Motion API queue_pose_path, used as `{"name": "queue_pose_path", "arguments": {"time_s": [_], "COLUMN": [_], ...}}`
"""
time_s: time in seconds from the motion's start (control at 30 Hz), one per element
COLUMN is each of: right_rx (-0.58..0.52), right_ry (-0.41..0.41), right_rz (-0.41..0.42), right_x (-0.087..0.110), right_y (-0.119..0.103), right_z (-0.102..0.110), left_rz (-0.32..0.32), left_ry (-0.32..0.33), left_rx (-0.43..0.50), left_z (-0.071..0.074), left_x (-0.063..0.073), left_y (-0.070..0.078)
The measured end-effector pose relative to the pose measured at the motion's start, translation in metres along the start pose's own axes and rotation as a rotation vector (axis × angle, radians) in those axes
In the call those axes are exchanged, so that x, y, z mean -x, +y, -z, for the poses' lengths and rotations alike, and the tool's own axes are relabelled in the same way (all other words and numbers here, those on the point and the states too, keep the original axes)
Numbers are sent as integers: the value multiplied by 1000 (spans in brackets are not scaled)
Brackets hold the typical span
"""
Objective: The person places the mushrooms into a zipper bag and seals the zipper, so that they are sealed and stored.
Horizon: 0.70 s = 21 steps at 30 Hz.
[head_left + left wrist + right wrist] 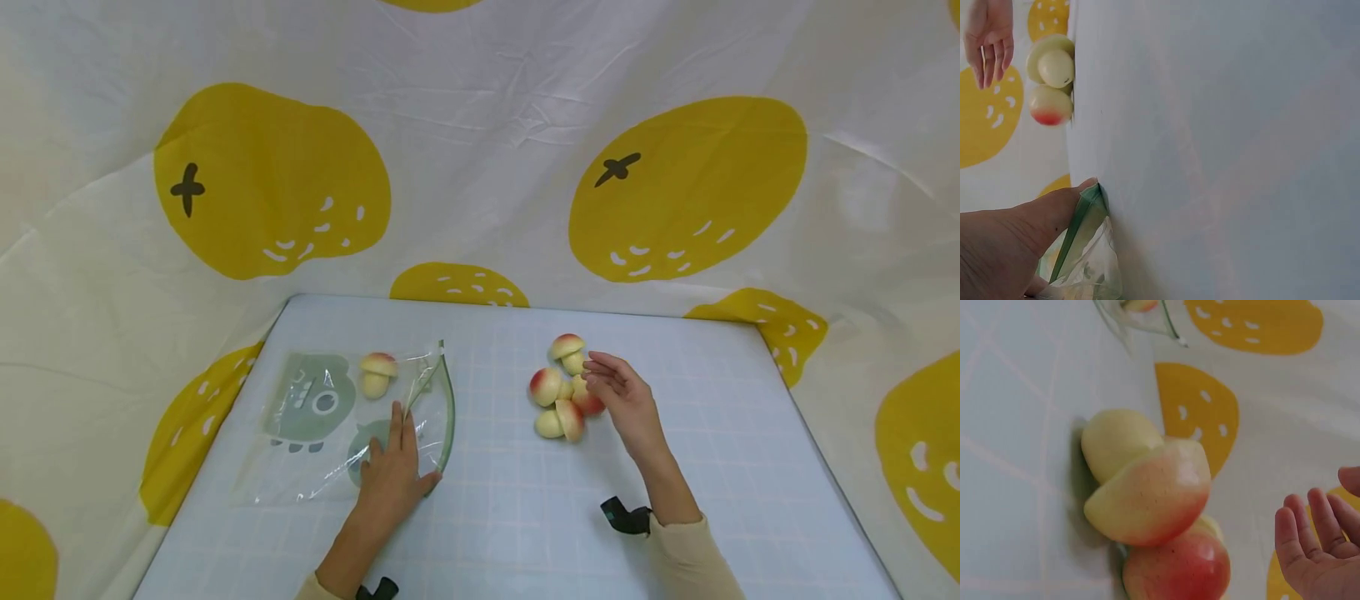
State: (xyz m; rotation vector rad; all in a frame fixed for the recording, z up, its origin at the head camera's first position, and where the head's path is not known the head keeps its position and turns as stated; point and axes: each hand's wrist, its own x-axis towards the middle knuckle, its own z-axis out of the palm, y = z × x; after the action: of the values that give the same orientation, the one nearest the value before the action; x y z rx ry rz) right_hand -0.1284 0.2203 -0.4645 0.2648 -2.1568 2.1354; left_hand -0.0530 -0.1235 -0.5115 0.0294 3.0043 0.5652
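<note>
A clear zip bag (315, 479) with green cartoon monster prints lies on the left of the table, its green-edged mouth (449, 408) gaping to the right. One toy mushroom (377, 375), cream with a reddish cap, is inside it. My left hand (393, 475) rests on the bag near the mouth, fingers extended and spread; its thumb (1054, 212) touches the green edge. Several similar mushrooms (551, 387) sit clustered right of the bag. Beside this cluster hovers my right hand (626, 404), fingers loosely bent and holding nothing. In the right wrist view a mushroom (1154, 494) appears close up, apart from the fingertips (1285, 525).
A pale checked cloth covers the table (495, 517). Behind and at the sides hangs a white curtain (480, 167) printed with yellow fruit. Black wrist devices (626, 517) are strapped at both wrists.
</note>
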Motion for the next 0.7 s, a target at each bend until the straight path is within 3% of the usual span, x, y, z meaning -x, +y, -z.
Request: {"name": "queue_pose_path", "arguments": {"time_s": [0.43,0.7], "right_rx": [81,199], "right_ry": [213,231], "right_rz": [-28,-78], "right_x": [-18,-31], "right_y": [6,29], "right_z": [41,65], "left_rz": [15,12], "left_ry": [-20,-15], "left_rx": [6,6], "left_z": [0,1], "left_x": [0,1], "left_y": [0,0]}}
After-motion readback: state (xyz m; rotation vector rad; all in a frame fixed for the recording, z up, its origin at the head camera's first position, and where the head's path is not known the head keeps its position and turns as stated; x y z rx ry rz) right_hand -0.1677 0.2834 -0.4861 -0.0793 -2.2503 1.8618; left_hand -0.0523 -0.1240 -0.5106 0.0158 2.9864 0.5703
